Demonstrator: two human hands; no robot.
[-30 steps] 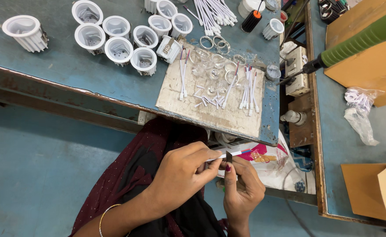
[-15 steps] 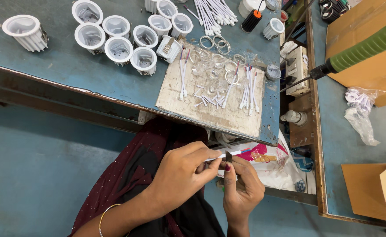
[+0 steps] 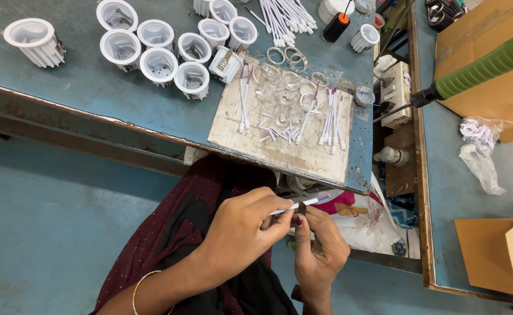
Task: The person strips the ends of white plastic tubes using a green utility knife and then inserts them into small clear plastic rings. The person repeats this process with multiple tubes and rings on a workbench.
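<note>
**Both hands closed on a thin wire below the bench edge**

A thin white wire (image 3: pixel 304 203) with a red and blue tip lay pinched between the two hands, held over the lap just below the near edge of the blue workbench (image 3: pixel 81 93). The left hand (image 3: pixel 242 233) was curled around the wire's near end, thumb and fingers pressed together on it. The right hand (image 3: pixel 320 248) was closed too, its thumb and forefinger gripping a small dark piece at the wire where the two hands met; what that piece was could not be told. The wire's coloured tip stuck out to the right, past the fingers, in front of a crumpled bag (image 3: pixel 355 221) in white and pink that hung under the bench.

A thin gold bangle (image 3: pixel 143 286) sat on the left wrist, and dark maroon cloth (image 3: pixel 169 233) covered the lap beneath both hands.

Up on the bench, directly above the hands, a worn pale board (image 3: pixel 268 146) carried more white wires (image 3: pixel 331 116) in small bunches, short white sleeve pieces and several clear rings (image 3: pixel 309 102). To the left of the board stood a cluster of white ribbed lamp housings (image 3: pixel 158 65), with one more (image 3: pixel 32 41) apart at the far left. A larger bundle of white wires (image 3: pixel 285 14) lay at the back of the bench.

To the right, a green-handled tool (image 3: pixel 478 67) reached in from the upper right across a brown carton (image 3: pixel 489 87), a clear plastic bag (image 3: pixel 481 149) lay on the blue side table, and an open cardboard box (image 3: pixel 495 254) stood at the lower right.
</note>
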